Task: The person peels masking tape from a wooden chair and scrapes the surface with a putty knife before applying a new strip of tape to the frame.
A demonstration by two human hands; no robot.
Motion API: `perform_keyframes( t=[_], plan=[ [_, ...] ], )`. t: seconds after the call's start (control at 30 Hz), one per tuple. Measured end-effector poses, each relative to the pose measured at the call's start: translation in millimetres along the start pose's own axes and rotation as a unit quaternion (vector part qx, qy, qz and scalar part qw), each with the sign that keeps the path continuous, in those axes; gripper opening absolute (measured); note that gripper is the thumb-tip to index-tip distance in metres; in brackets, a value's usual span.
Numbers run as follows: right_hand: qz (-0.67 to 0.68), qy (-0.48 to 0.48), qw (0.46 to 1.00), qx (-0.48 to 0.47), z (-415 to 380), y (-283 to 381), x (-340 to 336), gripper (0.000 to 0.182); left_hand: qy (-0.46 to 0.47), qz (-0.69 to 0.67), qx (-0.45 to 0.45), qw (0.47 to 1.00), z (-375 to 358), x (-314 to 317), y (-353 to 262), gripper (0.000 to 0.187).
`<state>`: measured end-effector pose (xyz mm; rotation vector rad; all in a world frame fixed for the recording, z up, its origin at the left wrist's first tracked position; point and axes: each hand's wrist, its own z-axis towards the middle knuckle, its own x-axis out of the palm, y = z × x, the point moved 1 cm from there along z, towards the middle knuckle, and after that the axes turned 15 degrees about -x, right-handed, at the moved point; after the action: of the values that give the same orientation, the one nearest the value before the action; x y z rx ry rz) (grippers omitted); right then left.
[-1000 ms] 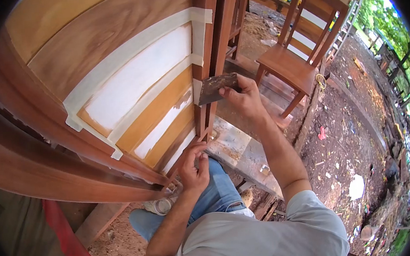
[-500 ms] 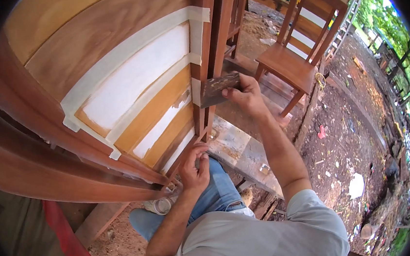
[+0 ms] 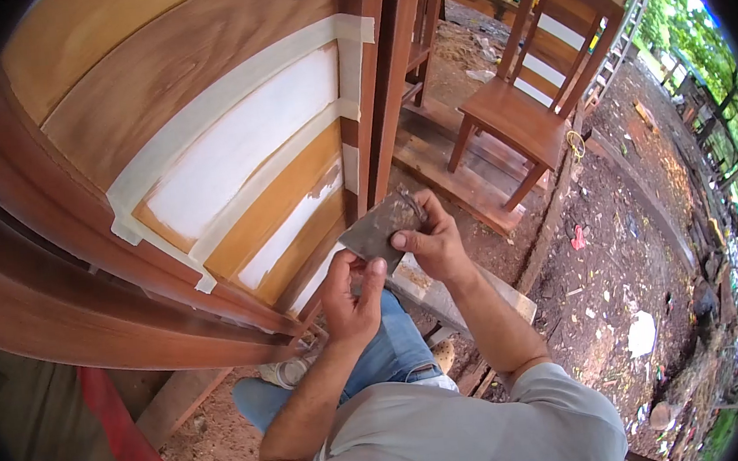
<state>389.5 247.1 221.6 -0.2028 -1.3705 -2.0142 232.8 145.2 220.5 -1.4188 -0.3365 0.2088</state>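
My right hand (image 3: 433, 241) pinches a worn, dark grey, flat sheet that looks like folded sandpaper (image 3: 375, 227), thumb on its near face. My left hand (image 3: 351, 302) is closed at the sheet's lower left corner, with its fingertips partly hidden. Just behind the sheet stands the chair back (image 3: 198, 87), reddish-brown wood with tan slats. Pale masking tape (image 3: 225, 94) frames a white panel (image 3: 247, 144) on it. Lower down, a narrower white strip (image 3: 290, 233) has ragged edges. The sheet hangs in front of the right upright, overlapping its lower part in view.
A finished brown chair (image 3: 517, 116) with white back panels stands behind to the right. Beneath my hands lies a stained plank (image 3: 497, 294). A pale round container (image 3: 289, 372) sits by my leg. Red cloth (image 3: 128, 436) hangs at lower left. Littered dirt ground (image 3: 601, 272) extends right.
My right hand has brought the sheet down and toward me, away from the chair's upright. My left hand has risen slightly to meet the sheet's lower corner.
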Motion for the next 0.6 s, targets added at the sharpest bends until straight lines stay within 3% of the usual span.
perform_keyframes(
  t=[0.17, 0.27, 0.37, 0.47, 0.6],
  plan=[
    [-0.075, 0.098, 0.991, 0.055, 6, 30, -1, 0.034, -0.015, 0.163, 0.057, 0.985, 8, -18, 6, 0.018],
    [-0.241, 0.210, 0.947, 0.040, 16, 43, -1, 0.027, 0.000, 0.203, 0.097, 0.974, 13, -21, -8, 0.018],
    [-0.202, 0.161, 0.965, 0.050, 19, 35, 0, 0.022, -0.029, 0.186, 0.108, 0.976, 16, -20, -7, 0.019],
    [-0.187, 0.040, 0.981, -0.025, 34, 22, -6, 0.020, -0.069, 0.122, 0.073, 0.987, 12, -18, -7, 0.028],
    [-0.178, 0.029, 0.983, -0.044, 63, 10, -11, 0.016, -0.040, 0.141, 0.067, 0.987, 3, -19, 2, 0.026]
  ],
)
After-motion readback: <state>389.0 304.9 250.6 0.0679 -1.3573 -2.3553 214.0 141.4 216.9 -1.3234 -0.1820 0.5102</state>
